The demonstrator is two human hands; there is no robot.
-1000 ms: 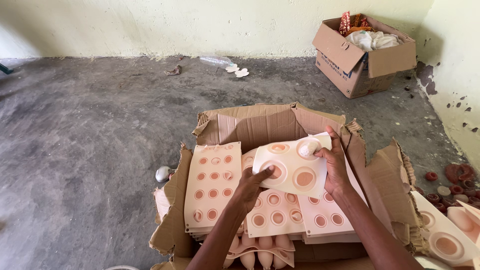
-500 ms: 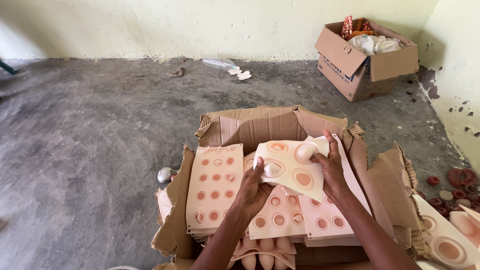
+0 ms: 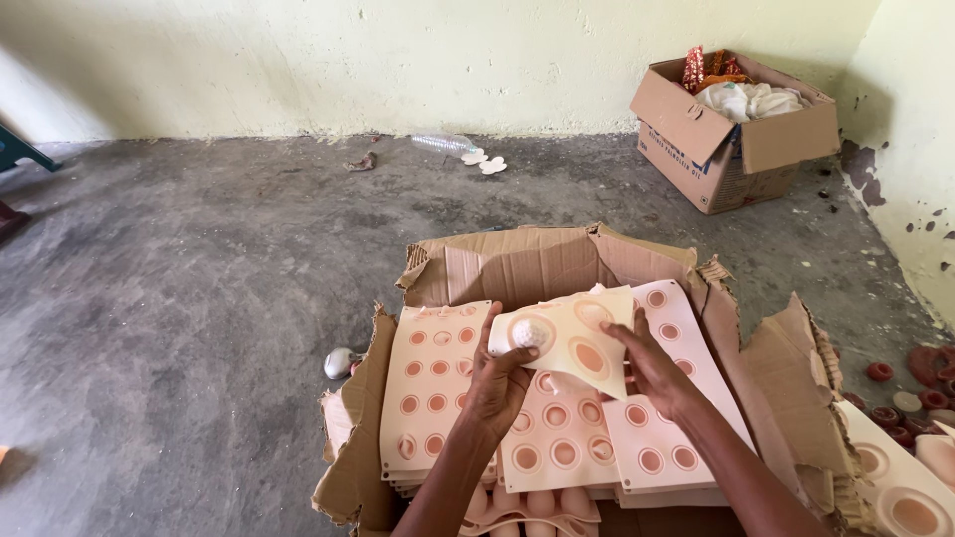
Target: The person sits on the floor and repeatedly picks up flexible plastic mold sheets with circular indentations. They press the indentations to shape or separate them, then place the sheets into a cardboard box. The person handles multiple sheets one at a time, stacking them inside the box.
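Your left hand [image 3: 494, 386] grips the near left edge of a small mould [image 3: 567, 340], fingers curled under it and thumb up beside a white ball [image 3: 530, 333] seated in one cup. Your right hand [image 3: 652, 366] pinches the mould's right edge, fingers pressed together on top. You hold the mould just above stacked mould sheets [image 3: 433, 393] lying in a torn box [image 3: 557, 264] on the floor [image 3: 199, 298]. A small metal thing [image 3: 340, 362] lies just left of the box. To the right, red rings [image 3: 900, 393] are scattered near the wall. Farther back lie a clear bottle [image 3: 443, 143] and a second box [image 3: 731, 129] stuffed with cloth.
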